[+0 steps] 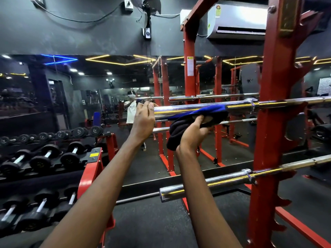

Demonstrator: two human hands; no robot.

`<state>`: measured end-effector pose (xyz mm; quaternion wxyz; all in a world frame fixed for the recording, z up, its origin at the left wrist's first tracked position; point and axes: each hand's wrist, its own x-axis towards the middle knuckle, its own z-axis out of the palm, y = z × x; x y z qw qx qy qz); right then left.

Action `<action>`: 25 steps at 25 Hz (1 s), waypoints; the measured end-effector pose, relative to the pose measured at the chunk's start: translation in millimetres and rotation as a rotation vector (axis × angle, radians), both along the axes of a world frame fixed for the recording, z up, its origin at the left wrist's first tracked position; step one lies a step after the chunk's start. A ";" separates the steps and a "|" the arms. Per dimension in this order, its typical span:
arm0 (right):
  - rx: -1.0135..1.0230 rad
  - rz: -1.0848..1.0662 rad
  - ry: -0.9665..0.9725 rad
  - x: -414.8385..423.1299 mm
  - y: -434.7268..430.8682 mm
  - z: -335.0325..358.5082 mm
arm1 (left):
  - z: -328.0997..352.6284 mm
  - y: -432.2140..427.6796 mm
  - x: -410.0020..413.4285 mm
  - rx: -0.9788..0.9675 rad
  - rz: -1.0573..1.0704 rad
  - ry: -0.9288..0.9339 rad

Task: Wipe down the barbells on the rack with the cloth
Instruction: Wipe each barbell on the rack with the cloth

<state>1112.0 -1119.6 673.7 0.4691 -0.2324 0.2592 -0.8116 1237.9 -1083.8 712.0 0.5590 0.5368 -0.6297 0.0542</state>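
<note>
A chrome barbell point(238, 105) lies across the upper hooks of a red rack point(272, 122), its sleeve end pointing left. My left hand point(144, 119) grips the very end of that sleeve. My right hand point(192, 134) holds a dark blue and black cloth point(195, 116) bunched against the underside and front of the sleeve, just right of my left hand. A second chrome barbell point(206, 185) rests on lower hooks of the same rack, untouched.
A red dumbbell rack point(89, 169) with several black dumbbells stands at the left. A wall mirror point(80, 90) behind reflects a person, more bars and red frames. An air conditioner point(238, 20) hangs above. The floor is black rubber.
</note>
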 end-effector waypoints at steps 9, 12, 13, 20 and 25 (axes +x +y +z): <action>-0.457 -0.615 1.286 -34.0 -16.6 6.0 | 4.7 4.0 -8.8 -0.039 0.247 -0.294; -0.382 -0.662 1.161 -75.8 -42.5 23.0 | 3.8 3.8 -13.1 -0.050 0.243 -0.375; -0.325 -0.686 1.120 -83.6 -48.1 26.6 | 2.8 3.0 -14.0 -0.044 0.253 -0.397; -0.523 -0.698 1.429 -52.2 -32.7 13.0 | 12.3 3.6 -20.6 0.044 0.456 -0.589; -0.348 -0.707 1.168 -114.4 -67.4 27.1 | 11.6 -2.2 -35.8 0.007 0.395 -0.758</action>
